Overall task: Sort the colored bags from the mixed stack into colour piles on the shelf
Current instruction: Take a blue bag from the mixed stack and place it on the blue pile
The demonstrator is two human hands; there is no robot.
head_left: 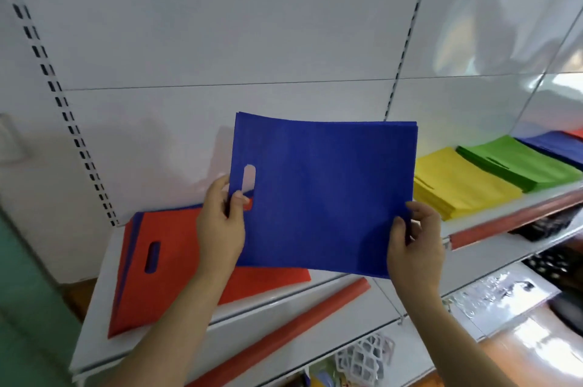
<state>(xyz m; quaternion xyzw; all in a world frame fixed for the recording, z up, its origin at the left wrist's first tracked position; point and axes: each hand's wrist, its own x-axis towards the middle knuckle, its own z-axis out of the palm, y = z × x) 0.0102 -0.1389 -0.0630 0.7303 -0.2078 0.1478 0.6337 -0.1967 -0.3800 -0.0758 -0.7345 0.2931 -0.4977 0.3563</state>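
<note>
A flat blue bag [321,194] with a cut-out handle is held up above the white shelf [104,317]. My left hand [220,222] pinches its left edge just below the handle slot. My right hand [413,244] pinches its lower right corner. Under it on the shelf lies the mixed stack [176,263], with a red bag on top and blue edges showing along its left side. Further right on the shelf lie a yellow pile [457,184], a green pile [517,162], a blue pile [555,143] and a sliver of a red pile [577,133].
A white slotted back panel [220,39] rises behind the shelf. Red price strips [284,333] run along the shelf fronts. Lower shelves at the right hold dark goods and clear packets [492,295]. A white lattice item [362,358] sits below.
</note>
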